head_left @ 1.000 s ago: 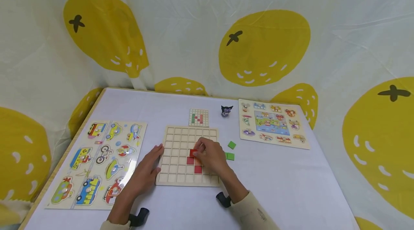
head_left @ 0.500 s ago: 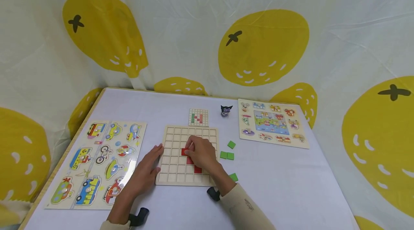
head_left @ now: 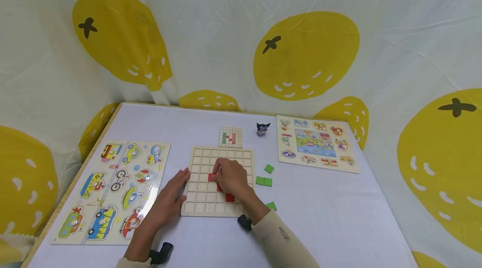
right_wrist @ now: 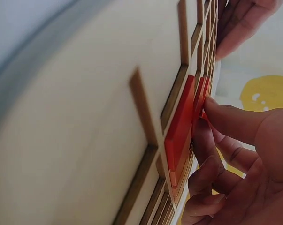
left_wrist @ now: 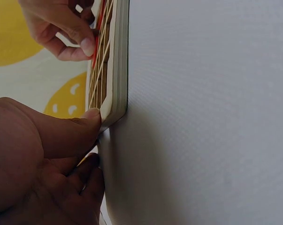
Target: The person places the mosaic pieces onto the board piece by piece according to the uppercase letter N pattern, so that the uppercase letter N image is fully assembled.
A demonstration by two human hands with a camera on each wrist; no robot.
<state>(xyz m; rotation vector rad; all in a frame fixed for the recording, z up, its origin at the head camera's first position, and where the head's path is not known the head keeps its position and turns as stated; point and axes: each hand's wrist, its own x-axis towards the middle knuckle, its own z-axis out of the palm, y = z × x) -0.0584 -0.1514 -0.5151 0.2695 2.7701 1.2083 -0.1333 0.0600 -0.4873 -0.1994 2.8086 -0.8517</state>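
Note:
A wooden grid board (head_left: 199, 161) lies on the table in the head view. My right hand (head_left: 231, 178) is over its middle and pinches a red square tile (head_left: 211, 177) at a cell left of centre. Another red tile (head_left: 230, 197) sits in a cell nearer to me, and one more is partly hidden beneath the hand. In the right wrist view the near red tile (right_wrist: 181, 124) stands in the grid, thumb and finger beyond it. My left hand (head_left: 169, 199) rests along the board's left edge; its thumb (left_wrist: 75, 133) touches the rim near a corner.
Several green tiles (head_left: 267, 182) lie right of the board. Behind it is a small pattern card (head_left: 231, 137), with a dark figurine (head_left: 262, 128) beside it. A vehicle puzzle (head_left: 113, 188) lies at left, another puzzle (head_left: 316, 144) at back right.
My right hand has moved left across the board with the red tile and lowered it to a cell. A green tile near the right wrist has come into view. The left hand stays put.

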